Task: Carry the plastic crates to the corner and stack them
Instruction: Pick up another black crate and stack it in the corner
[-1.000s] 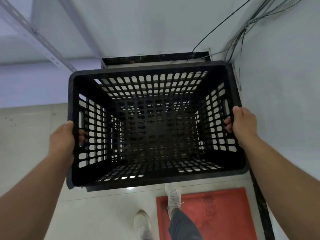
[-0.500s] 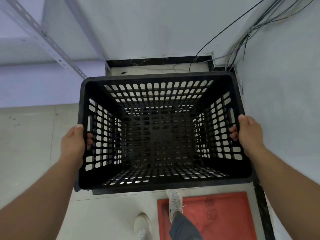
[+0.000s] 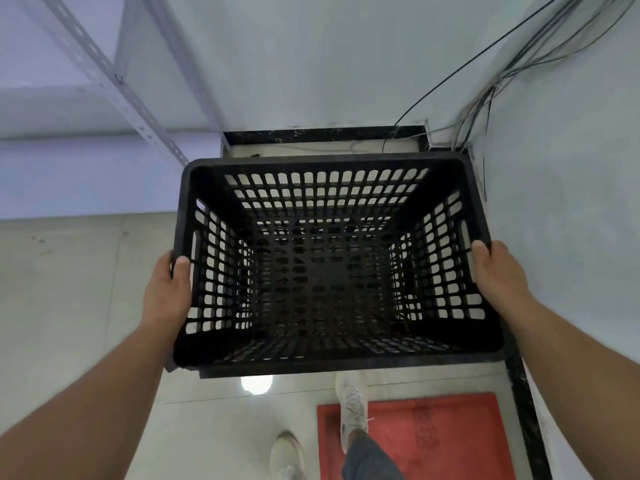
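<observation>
A black plastic crate [image 3: 325, 168] with slotted walls fills the middle of the view, seen from above, its open top toward me. My left hand [image 3: 169, 292] grips its left side at the handle slot, fingers curled through. My right hand [image 3: 495, 275] grips the right side the same way. The crate is held above the floor, close to the room's corner. Through the slots I see more black lattice beneath it; whether that is another crate I cannot tell.
White walls meet at the corner [image 3: 446, 140], where loose cables [image 3: 485, 95] hang down. A slotted metal shelf post [image 3: 114, 77] slants at the left. A red mat [image 3: 429, 441] lies on the tiled floor, with my white shoes [image 3: 351, 403] beside and on it.
The crate has dropped lower and moved toward the corner, looking smaller in view. More floor strip shows beyond its far rim. Both hands keep their grip.
</observation>
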